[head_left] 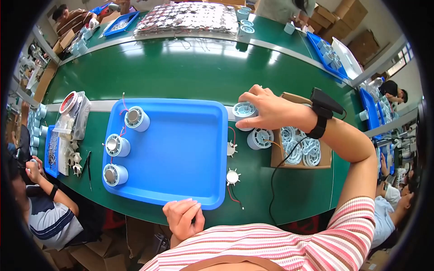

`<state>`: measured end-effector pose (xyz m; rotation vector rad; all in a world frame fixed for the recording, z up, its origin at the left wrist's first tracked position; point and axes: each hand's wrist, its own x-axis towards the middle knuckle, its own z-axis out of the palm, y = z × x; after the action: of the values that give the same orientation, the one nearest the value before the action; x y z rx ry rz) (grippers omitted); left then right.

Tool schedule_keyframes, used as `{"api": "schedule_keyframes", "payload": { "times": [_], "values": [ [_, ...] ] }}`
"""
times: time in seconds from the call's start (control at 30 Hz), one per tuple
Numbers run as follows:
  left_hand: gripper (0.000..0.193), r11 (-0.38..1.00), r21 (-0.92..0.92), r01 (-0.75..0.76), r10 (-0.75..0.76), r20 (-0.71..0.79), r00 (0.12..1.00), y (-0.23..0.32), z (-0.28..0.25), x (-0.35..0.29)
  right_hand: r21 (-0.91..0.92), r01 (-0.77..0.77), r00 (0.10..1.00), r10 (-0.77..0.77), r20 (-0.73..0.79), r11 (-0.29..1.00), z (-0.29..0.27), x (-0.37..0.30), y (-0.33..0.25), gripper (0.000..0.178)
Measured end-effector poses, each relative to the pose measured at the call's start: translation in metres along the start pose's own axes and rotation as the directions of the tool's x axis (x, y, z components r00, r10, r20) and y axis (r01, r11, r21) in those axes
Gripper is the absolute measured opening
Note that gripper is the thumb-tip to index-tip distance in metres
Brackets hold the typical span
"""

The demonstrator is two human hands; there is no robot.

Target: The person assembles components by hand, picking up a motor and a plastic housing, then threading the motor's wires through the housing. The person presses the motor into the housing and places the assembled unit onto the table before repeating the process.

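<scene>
My right hand (266, 107) reaches across to the right of the blue tray (178, 149). Its thumb and fingers close around the rim of a light blue plastic cup-shaped housing (244, 109). Just below it, a second light blue housing (260, 138) lies tilted with its ribbed end showing. Curled up at the tray's near edge is my left hand (184, 218), with nothing visible in it. Along the tray's left side lie three housings (138, 119) fitted with round metal motors and red wires. Two white spoked discs with wires (233, 176) rest beside the tray's right edge.
A cardboard box (300, 167) of light blue plastic rings stands at the right, a black cable (272, 189) running past it. To the left are a clear plastic container (80, 115), tweezers (89, 171) and a small blue tray (52, 153). Other people work around the table.
</scene>
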<state>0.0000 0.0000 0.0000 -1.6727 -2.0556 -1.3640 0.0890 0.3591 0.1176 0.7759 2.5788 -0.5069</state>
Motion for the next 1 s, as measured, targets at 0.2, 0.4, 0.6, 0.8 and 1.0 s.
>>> {"api": "schedule_keyframes", "payload": {
  "times": [0.2, 0.4, 0.6, 0.8, 1.0],
  "values": [
    [0.020, 1.000, 0.013, 0.028, -0.027, -0.052, 0.998, 0.004, 0.003, 0.004, 0.174, 0.097, 0.994, -0.088, -0.062, 0.980, 0.012, -0.030, -0.003, 0.084],
    [0.018, 1.000, -0.011, 0.028, -0.029, -0.051, 0.998, 0.007, 0.005, 0.003, -0.375, 0.074, 0.855, -0.252, -0.453, 0.924, 0.043, -0.076, -0.012, 0.074],
    [0.020, 0.998, 0.055, 0.021, -0.017, -0.073, 0.997, 0.008, 0.009, 0.000, -0.500, 0.201, 0.909, -0.351, -0.226, 0.843, 0.049, -0.164, -0.047, 0.046],
    [0.022, 0.996, 0.049, -0.073, 0.071, 0.042, 0.997, 0.018, 0.006, 0.016, -0.137, 0.472, 0.882, -0.469, 0.051, 0.871, 0.067, -0.240, -0.034, 0.038],
    [0.026, 0.986, 0.104, -0.128, 0.118, 0.095, 0.988, 0.010, 0.008, 0.012, 0.262, 0.379, 0.885, -0.266, -0.382, 0.887, 0.162, -0.231, -0.019, 0.021]
  ]
}}
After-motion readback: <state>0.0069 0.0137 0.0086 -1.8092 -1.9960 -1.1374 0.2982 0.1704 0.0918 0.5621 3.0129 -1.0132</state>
